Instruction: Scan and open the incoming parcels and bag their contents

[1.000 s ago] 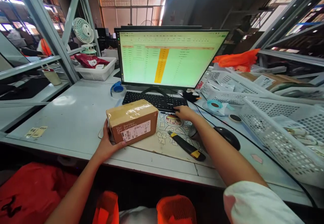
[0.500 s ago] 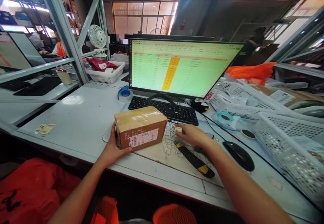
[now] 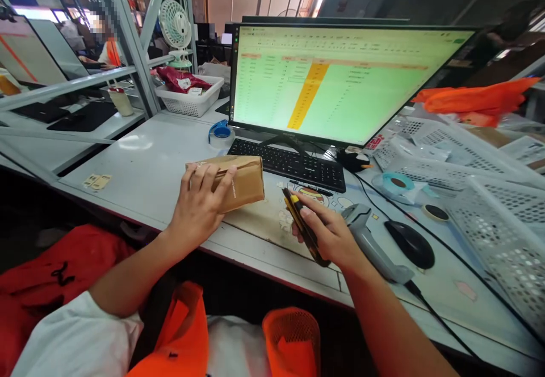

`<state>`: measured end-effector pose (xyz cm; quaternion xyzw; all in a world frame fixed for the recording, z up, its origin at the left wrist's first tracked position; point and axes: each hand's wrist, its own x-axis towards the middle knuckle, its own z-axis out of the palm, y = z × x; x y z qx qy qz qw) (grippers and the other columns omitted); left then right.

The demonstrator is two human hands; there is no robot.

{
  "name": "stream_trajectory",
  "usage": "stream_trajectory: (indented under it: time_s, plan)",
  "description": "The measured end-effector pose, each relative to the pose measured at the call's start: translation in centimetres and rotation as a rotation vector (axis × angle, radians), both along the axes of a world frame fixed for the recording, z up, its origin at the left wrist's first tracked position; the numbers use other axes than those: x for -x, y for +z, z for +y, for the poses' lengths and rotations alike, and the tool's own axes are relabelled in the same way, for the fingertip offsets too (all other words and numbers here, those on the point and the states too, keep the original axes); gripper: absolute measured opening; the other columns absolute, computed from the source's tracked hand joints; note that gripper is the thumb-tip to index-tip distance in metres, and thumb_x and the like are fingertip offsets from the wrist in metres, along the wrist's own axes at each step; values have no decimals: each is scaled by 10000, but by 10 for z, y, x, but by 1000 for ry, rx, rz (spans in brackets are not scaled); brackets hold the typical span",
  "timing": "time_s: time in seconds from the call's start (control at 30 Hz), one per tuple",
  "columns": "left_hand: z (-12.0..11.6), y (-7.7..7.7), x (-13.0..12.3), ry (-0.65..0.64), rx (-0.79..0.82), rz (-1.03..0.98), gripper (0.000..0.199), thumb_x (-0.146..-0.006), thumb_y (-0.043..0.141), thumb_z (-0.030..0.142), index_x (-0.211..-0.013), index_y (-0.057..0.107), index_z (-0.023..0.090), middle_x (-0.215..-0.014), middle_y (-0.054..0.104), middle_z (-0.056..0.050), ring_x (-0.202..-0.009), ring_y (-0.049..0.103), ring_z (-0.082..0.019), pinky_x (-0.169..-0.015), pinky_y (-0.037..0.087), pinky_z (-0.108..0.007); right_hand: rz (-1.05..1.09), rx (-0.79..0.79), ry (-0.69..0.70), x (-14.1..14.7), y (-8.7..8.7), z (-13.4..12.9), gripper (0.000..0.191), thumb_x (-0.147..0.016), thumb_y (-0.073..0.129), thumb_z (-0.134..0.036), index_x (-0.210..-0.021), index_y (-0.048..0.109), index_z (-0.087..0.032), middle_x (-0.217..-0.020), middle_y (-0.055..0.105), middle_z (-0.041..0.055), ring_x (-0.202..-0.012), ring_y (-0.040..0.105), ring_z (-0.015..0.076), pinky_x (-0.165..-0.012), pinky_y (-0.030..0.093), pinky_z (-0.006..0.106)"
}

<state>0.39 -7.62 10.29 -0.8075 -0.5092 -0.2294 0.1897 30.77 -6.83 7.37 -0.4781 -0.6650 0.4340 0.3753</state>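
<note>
1. Room: a metal rack (image 3: 149, 76) and fan (image 3: 175, 24) stand upper left; the window (image 3: 244, 2) is at the top.
2. Bench (image 3: 140, 161): pale and glossy, it bears the monitor (image 3: 272, 96) at centre and a scanner (image 3: 372, 243) right of centre.
3. Box (image 3: 249, 181): at mid-frame, under the left hand (image 3: 193, 209), whose fingers spread across it, probably to steady it; the thumb is hidden.
4. Knife (image 3: 315, 249): the right hand's (image 3: 334, 235) fingers close around it, tip slanting up-left, apart from the box, presumably for control.

Monitor (image 3: 361, 90), keyboard (image 3: 293, 164) and cardboard box (image 3: 249, 184) carry print too small or blurred to read
</note>
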Motion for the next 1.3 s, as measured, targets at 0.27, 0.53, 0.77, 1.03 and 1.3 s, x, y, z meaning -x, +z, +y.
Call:
stream_trajectory:
  time_s: [0.27, 0.53, 0.77, 1.03, 1.3]
  plan:
    - [-1, -18, -2, -19, -6, -50, 973, -793, 762, 187, -1652, 307, 232, -1476, 465, -178, -1447, 382, -404, -1275, 194, -592, 43, -1, 30, 54, 39, 24, 684, -963, 540, -533, -1502, 567, -113, -659, 619, 3, -515, 569, 133, -483, 485, 246]
    - [6, -23, 5, 20, -73, -197, 866, -780, 776, 183, -1580, 448, 250, -1409, 505, -168, -1382, 436, -401, -1229, 269, -570, -176, 98, -6, 51, 0, -4, 630, -947, 491, -521, -1395, 653, -108, -705, 616, 17, -514, 591, 144, -459, 491, 256]
    - [24, -56, 47, -56, 39, -816, 1165, -720, 916, 500, -1651, 253, 273, -1570, 409, -162, -1474, 402, -350, -1242, 345, -511, -41, 102, -197, -12, 16, -6, 832, -843, 705, -667, -1485, 537, -166, -809, 653, 29, -590, 659, 181, -509, 577, 306]
    - [41, -116, 46, -291, 835, -1032, 1055, -650, 944, 550, -1504, 462, 158, -1404, 619, -202, -1382, 554, -377, -1222, 400, -566, -23, 302, -188, -35, 31, 56, 492, -911, 688, -366, -1359, 642, -166, -798, 667, 35, -634, 629, 135, -543, 561, 229]
    - [52, -122, 34, -294, 899, -1117, 842, -623, 940, 586, -1274, 640, 144, -1147, 748, -148, -1268, 643, -367, -1175, 450, -601, -147, 157, -23, -7, 51, 57, 458, -915, 676, -486, -1251, 776, -191, -630, 580, 12, -504, 492, 110, -409, 473, 211]
